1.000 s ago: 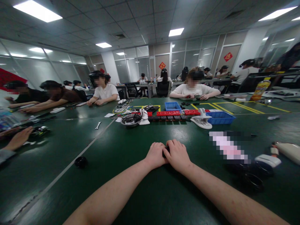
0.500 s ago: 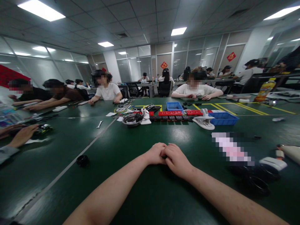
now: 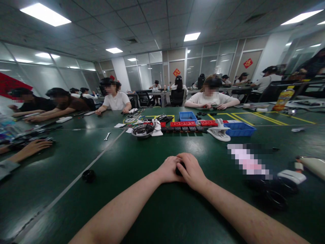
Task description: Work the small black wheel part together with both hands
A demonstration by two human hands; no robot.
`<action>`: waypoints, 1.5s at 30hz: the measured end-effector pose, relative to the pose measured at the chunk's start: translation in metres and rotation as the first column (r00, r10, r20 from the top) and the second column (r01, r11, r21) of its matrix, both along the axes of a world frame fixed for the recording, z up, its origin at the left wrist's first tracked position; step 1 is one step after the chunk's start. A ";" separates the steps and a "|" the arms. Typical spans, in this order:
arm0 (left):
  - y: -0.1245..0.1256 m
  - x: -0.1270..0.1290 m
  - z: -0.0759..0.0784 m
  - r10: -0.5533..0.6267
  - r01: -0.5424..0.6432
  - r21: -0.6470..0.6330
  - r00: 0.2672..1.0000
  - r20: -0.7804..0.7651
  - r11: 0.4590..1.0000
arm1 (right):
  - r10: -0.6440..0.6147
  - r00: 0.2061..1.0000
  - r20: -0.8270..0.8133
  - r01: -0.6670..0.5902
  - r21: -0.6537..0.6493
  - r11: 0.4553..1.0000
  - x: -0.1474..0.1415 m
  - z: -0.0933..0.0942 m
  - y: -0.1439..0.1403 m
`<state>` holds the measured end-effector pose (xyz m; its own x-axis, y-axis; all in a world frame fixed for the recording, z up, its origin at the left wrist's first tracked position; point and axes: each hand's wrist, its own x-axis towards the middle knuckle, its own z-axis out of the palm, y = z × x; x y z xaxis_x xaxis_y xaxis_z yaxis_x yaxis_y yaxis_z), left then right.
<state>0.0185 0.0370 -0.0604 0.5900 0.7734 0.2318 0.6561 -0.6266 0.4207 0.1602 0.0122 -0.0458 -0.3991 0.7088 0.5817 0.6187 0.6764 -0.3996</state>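
Note:
My left hand [image 3: 168, 169] and my right hand [image 3: 192, 170] meet on the dark green table [image 3: 142, 203], fingers curled around a small black object [image 3: 179, 168] held between them. Only a sliver of that object shows between the knuckles, so its shape is hidden. Both forearms rest on the table and stretch back toward me.
A small black round part [image 3: 88, 175] lies to the left. Black rings [image 3: 275, 198] and a white device [image 3: 291, 176] sit at the right. Farther off are blue bins [image 3: 238, 129], red blocks [image 3: 183, 124], a white clamp [image 3: 219, 132], a wrench [image 3: 107, 136]. A co-worker's hand [image 3: 34, 147] rests at left; several people sit around.
My hands stay together on the small black object, with the fingers shifting slightly. The co-worker's hand at the left has moved a little to the right.

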 end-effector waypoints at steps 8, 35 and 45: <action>0.001 0.001 -0.004 0.041 -0.038 0.105 0.999 -0.029 0.994 | -0.120 0.990 0.076 0.126 -0.094 0.987 -0.002 -0.008 0.008; 0.006 -0.008 0.003 -0.017 0.017 -0.004 1.000 0.017 1.000 | -0.080 0.981 0.178 0.088 -0.041 0.995 -0.003 0.005 -0.001; 0.016 -0.012 -0.008 -0.106 0.107 0.033 0.994 -0.042 0.994 | 0.255 0.966 -0.045 -0.256 -0.004 0.967 -0.005 0.004 -0.008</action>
<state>0.0069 0.0526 -0.0680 0.6779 0.6974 0.2325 0.6005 -0.7078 0.3720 0.1547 0.0040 -0.0418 -0.5418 0.5922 0.5965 0.4077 0.8057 -0.4296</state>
